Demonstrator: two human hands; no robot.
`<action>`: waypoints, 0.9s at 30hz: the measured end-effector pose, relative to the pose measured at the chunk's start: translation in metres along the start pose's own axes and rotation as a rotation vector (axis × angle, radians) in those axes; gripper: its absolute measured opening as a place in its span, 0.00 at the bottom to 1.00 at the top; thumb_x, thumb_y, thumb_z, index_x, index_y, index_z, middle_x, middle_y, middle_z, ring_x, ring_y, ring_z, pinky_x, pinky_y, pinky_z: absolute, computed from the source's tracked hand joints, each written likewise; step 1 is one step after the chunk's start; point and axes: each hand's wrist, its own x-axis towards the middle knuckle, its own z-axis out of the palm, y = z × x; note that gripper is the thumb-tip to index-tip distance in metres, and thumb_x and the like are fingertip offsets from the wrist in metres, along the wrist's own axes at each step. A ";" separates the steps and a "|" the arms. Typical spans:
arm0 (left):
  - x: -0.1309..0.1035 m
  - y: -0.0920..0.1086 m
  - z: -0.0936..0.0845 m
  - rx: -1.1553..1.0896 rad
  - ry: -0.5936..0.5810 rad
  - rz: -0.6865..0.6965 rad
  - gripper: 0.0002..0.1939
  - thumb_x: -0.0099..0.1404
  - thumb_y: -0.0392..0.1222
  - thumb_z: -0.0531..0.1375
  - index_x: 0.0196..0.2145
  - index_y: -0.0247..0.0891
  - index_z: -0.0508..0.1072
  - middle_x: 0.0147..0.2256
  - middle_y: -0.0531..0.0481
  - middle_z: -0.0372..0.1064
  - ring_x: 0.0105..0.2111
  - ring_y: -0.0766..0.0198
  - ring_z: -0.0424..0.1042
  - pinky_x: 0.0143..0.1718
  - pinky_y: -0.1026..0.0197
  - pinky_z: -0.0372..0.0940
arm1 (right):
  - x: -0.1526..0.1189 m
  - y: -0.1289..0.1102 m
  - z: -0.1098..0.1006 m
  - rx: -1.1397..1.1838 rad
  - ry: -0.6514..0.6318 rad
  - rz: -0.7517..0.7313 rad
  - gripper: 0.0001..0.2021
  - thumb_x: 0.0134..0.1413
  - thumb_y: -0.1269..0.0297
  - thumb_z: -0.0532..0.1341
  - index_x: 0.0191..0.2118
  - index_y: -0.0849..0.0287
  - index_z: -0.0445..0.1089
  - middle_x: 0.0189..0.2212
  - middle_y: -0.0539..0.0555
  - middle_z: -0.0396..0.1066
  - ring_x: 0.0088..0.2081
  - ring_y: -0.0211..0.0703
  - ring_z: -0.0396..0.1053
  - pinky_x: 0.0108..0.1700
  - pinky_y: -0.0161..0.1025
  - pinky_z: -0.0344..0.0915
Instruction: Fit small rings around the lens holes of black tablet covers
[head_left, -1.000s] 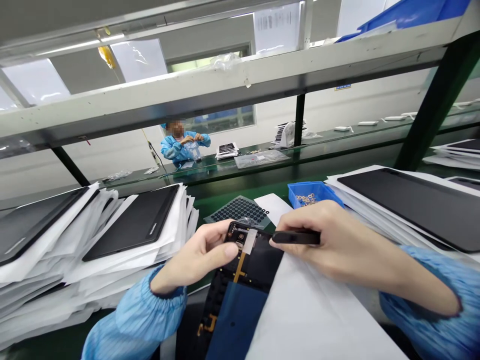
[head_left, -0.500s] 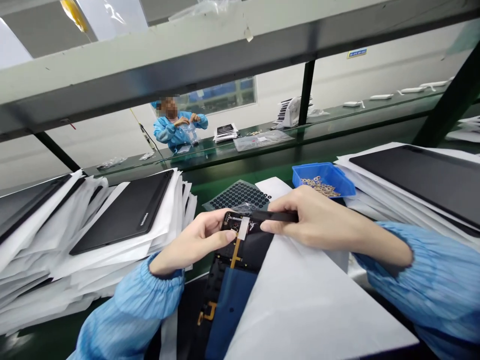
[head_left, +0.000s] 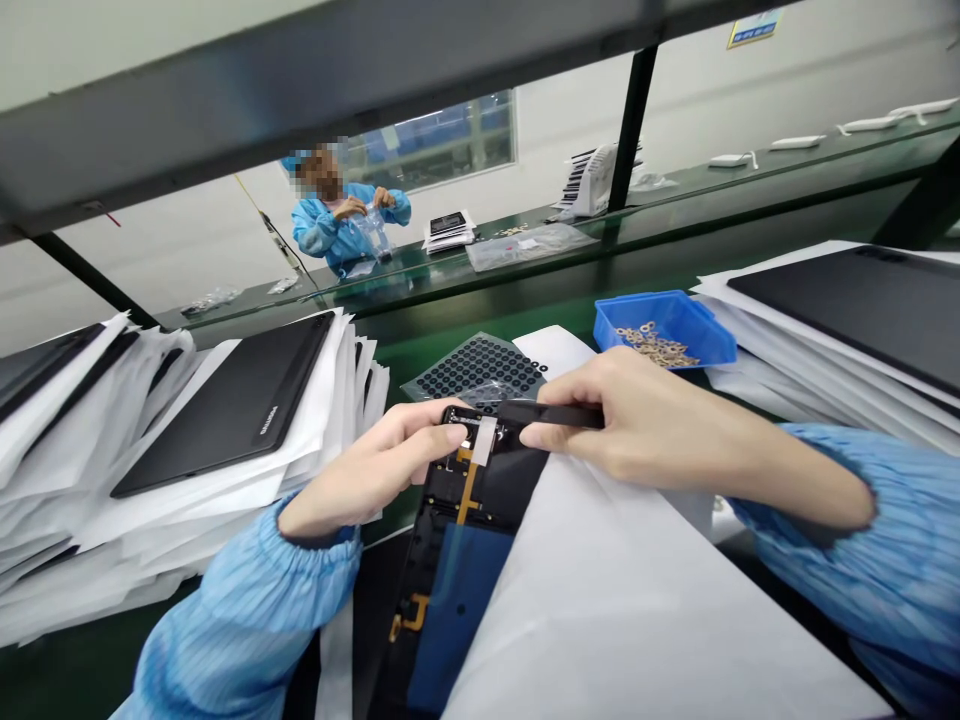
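Observation:
An opened tablet (head_left: 442,500) slants up from the bottom centre, its inner parts showing beside a blue panel (head_left: 459,610). My left hand (head_left: 390,450) grips the tablet's upper left corner, thumb on top near a pale strip (head_left: 484,441). Between the thumb and fingers of my right hand (head_left: 615,420) is a black bar-shaped part (head_left: 551,413), at the tablet's top edge. White sheet material (head_left: 637,600) covers the tablet's right side. Behind my hands lies a sheet of black rings (head_left: 476,372).
A blue tray (head_left: 664,325) of small brass-coloured rings stands behind my right hand. Stacks of black panels and white sheets flank me on the left (head_left: 232,400) and right (head_left: 862,300). Across the bench a person (head_left: 337,220) handles a clear bag. A shelf beam (head_left: 300,100) crosses overhead.
The camera view has tilted and shifted slightly. My left thumb sits closer to the tablet's upper corner. The black part remains in my right hand at the top edge.

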 end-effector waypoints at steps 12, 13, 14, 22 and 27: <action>0.007 -0.005 -0.011 -0.100 -0.222 0.073 0.18 0.62 0.50 0.65 0.44 0.33 0.76 0.36 0.46 0.75 0.38 0.58 0.73 0.40 0.62 0.67 | 0.006 0.005 0.001 -0.014 -0.007 0.006 0.21 0.52 0.61 0.60 0.14 0.59 0.54 0.13 0.45 0.46 0.17 0.31 0.45 0.21 0.36 0.41; 0.009 -0.006 -0.012 -0.092 -0.220 0.064 0.19 0.61 0.50 0.65 0.43 0.33 0.76 0.36 0.45 0.75 0.38 0.58 0.73 0.39 0.62 0.67 | 0.007 0.007 0.002 -0.011 -0.009 0.005 0.20 0.52 0.61 0.60 0.14 0.59 0.54 0.13 0.45 0.46 0.17 0.31 0.44 0.21 0.36 0.41; 0.010 -0.007 -0.013 -0.085 -0.220 0.056 0.19 0.60 0.50 0.66 0.43 0.33 0.76 0.37 0.45 0.75 0.37 0.58 0.73 0.39 0.62 0.67 | 0.008 0.009 0.003 -0.007 -0.014 0.009 0.20 0.52 0.60 0.60 0.14 0.59 0.55 0.13 0.45 0.47 0.17 0.31 0.45 0.21 0.36 0.40; 0.020 -0.014 -0.016 -0.135 -0.297 0.035 0.11 0.61 0.39 0.64 0.42 0.33 0.74 0.37 0.48 0.74 0.35 0.66 0.70 0.38 0.68 0.64 | 0.017 0.014 0.009 0.009 -0.073 0.070 0.19 0.51 0.61 0.62 0.15 0.59 0.59 0.12 0.45 0.50 0.16 0.31 0.47 0.21 0.36 0.41; 0.018 -0.008 -0.015 -0.117 -0.288 0.001 0.10 0.60 0.37 0.64 0.39 0.33 0.71 0.34 0.50 0.70 0.32 0.68 0.68 0.35 0.69 0.63 | 0.016 0.013 0.010 -0.018 -0.070 0.082 0.19 0.52 0.61 0.61 0.15 0.59 0.59 0.12 0.45 0.50 0.16 0.31 0.47 0.21 0.37 0.41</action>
